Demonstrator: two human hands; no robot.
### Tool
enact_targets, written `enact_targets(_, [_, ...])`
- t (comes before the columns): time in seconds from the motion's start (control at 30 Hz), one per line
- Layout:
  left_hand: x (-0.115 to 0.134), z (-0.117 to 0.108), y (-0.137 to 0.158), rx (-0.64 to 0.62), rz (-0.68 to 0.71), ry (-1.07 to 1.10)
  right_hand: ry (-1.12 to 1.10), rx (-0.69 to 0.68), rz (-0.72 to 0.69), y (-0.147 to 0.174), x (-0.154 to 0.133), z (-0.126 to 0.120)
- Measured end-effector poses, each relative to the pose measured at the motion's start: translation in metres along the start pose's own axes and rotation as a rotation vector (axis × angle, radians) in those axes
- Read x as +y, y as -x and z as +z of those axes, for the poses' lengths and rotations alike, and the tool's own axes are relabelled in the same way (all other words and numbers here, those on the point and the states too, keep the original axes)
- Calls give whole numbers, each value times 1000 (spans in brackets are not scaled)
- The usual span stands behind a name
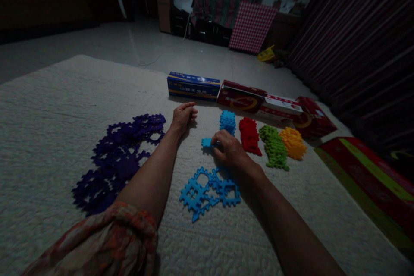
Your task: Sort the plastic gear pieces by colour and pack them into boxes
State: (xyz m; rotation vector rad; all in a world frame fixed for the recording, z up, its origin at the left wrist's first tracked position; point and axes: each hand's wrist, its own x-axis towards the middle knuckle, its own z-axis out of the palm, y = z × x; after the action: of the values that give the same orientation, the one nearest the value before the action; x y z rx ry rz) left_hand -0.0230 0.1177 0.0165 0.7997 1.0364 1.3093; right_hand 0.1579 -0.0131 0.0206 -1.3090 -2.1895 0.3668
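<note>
My right hand point(228, 148) pinches a small light-blue toothed plastic piece point(206, 142) just above the mat. Behind that hand stands a stack of light-blue pieces point(228, 120); nearer to me lies a loose group of blue interlocking pieces point(194, 194), partly covered by the hand and wrist. My left hand point(183, 116) rests on the mat in front of a blue box, its fingers curled; whether anything is in them is hidden. Left of my left forearm spreads a heap of dark purple toothed pieces point(119, 155).
Stacks of red pieces point(249, 136), green pieces point(274, 147) and yellow pieces point(293, 142) line up to the right. Behind them are a blue box point(193, 86), a dark red box point(241, 97) and more cartons. A red-and-green box point(365, 177) borders the quilted mat point(64, 99).
</note>
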Motion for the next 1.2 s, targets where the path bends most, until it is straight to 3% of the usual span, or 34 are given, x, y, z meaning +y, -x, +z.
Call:
enact_targets(0.13, [1,1,1,9,-3,-2,20,-159,14,5,-8,-10])
enact_targets(0.5, [0,0,2,-1,10,-11,146,-191,15,-1,-15,4])
enact_targets(0.67, [0,0,1,-13,17,-11,135,-16,-28,-3,-11,1])
enact_targets(0.87, [-2,-1,-1,-11,11,-3,390,314,62,-1,15,-8])
enact_targets(1.2, [-2,0,-1,-12,9,2,496,301,132,7,31,-3])
